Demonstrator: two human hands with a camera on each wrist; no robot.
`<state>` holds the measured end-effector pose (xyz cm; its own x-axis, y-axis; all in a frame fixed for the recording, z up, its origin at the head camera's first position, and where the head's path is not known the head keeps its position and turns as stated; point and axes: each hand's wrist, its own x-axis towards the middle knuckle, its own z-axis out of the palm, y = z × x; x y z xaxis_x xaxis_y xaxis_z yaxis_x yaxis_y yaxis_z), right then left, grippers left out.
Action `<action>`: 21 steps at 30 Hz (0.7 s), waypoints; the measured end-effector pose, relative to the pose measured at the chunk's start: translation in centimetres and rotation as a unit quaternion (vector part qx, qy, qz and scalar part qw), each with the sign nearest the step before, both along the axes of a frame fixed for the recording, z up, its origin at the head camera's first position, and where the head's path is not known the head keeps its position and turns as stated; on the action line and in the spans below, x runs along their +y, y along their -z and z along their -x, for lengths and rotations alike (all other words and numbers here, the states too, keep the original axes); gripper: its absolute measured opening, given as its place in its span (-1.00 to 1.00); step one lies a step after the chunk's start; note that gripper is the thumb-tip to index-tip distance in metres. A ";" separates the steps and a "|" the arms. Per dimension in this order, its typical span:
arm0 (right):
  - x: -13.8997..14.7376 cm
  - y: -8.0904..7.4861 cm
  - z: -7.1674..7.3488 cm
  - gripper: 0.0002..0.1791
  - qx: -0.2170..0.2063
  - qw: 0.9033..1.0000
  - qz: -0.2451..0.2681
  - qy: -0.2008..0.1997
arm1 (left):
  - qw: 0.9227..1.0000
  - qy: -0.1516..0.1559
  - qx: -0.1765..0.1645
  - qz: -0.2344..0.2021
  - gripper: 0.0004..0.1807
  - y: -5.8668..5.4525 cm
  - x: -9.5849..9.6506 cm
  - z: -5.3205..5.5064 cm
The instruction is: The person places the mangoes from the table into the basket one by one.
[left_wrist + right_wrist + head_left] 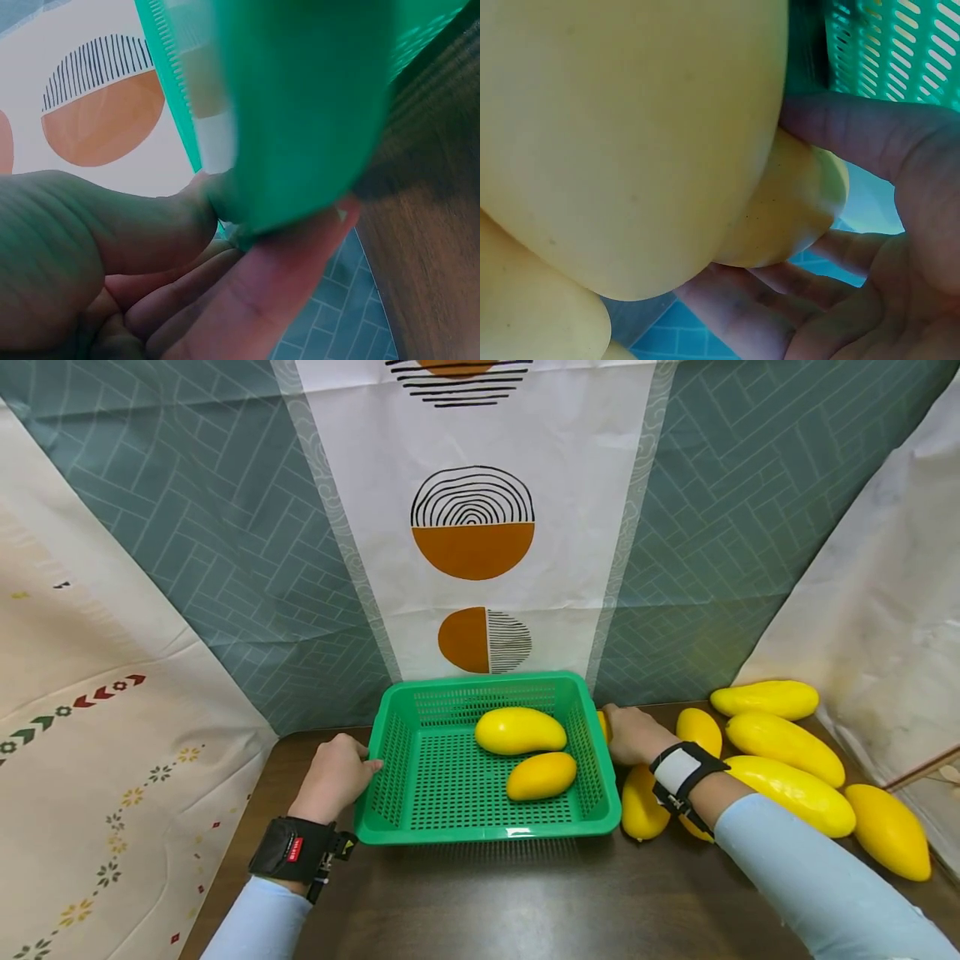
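Observation:
A green plastic basket (pixel 480 836) stands on the table with two yellow mangoes (pixel 520 731) inside, toward its right side. My left hand (pixel 333 777) pinches the basket's left rim between thumb and fingers, as the left wrist view shows close up. Just outside the right wall, my right hand (pixel 637 735) has its thumb and fingers curled round a mango (pixel 787 202). Most of that fruit is hidden behind the hand in the head view. A nearer mango (pixel 630 150) fills much of the right wrist view and covers part of the held one.
Several more yellow mangoes (pixel 795 793) lie in a loose group at the right, some under the right forearm. The brown tabletop (pixel 465 902) stretches in front of the basket. A patterned cloth (pixel 480 443) hangs right behind it.

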<state>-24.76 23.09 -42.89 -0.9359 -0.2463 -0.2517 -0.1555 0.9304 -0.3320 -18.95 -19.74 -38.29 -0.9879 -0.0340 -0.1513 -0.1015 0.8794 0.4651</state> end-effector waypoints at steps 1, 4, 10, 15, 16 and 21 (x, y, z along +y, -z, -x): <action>0.0 0.0 0.0 -0.33 0.002 1.000 0.000 -0.001 | 1.000 0.001 0.001 0.001 -0.55 0.0 0.0 0.0; 0.2 -0.1 -0.2 -0.26 0.019 1.000 0.004 -0.002 | 1.000 0.002 0.000 0.004 -0.55 -0.1 0.1 -0.1; 0.9 -0.8 -0.3 -0.21 0.056 0.998 0.023 0.001 | 1.000 -0.001 -0.008 0.005 -0.55 -0.3 0.1 -0.2; 1.6 -2.1 -0.5 -0.15 0.089 0.996 0.021 0.003 | 1.000 0.001 -0.013 0.005 -0.57 -0.5 0.1 -0.1; 1.6 -2.4 -0.6 -0.14 0.095 0.995 0.021 0.004 | 1.000 0.002 -0.014 0.006 -0.57 -0.5 0.1 -0.1; 1.7 -3.8 -1.0 -0.11 0.134 0.991 0.025 0.010 | 1.000 0.002 -0.012 0.006 -0.56 -0.5 0.1 -0.1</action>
